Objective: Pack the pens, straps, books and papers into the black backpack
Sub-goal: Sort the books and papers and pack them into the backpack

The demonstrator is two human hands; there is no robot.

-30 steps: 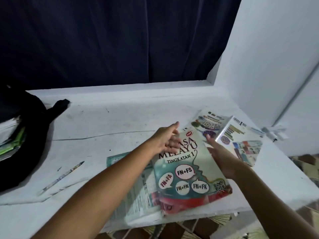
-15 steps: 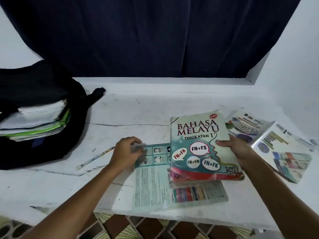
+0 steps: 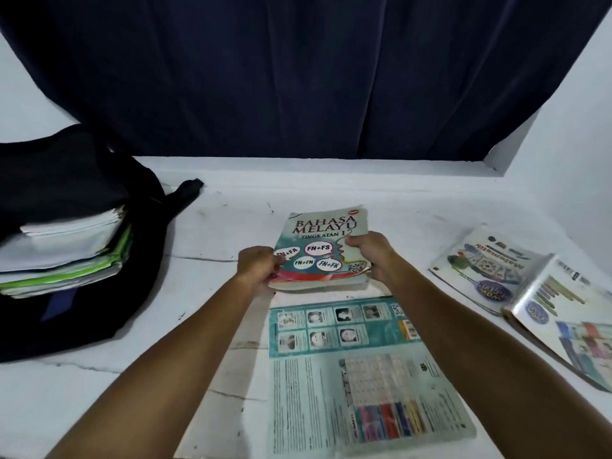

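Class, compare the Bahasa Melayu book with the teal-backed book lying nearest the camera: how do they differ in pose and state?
The Bahasa Melayu book is gripped by the left hand and right hand; the teal-backed book lies untouched on the table. The first shows its titled front cover, the second its back. Both are teal and outside the backpack.

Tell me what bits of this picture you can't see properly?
- Black backpack: head view, left side cut off by the picture's edge.
- Books at right: print blurred, far corner cut off by the edge.
- Sheet on the table: small text too tiny to read.
- Bahasa Melayu book: left hand and right hand cover its sides.
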